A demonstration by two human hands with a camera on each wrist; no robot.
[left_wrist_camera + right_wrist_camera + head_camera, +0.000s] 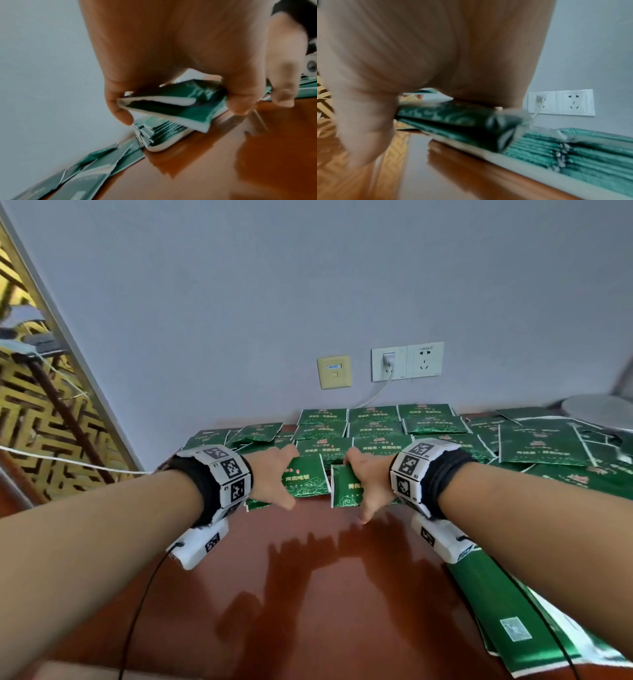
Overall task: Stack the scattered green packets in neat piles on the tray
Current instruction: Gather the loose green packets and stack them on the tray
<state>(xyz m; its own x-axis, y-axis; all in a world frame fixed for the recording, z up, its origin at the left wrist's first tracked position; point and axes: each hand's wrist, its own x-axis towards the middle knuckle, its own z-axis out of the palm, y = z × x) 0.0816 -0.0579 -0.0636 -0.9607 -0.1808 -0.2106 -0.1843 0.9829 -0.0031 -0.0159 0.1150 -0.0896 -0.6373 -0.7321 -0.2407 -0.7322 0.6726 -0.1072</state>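
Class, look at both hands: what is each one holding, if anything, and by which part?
Left hand grips a green packet by its left edge, thumb at the near side; right hand grips another packet by its right edge.

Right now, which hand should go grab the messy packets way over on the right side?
Probably the right hand: the scattered packets lie just past its wrist. But like the left hand, it already grips a green packet, so that should go on the tray first.
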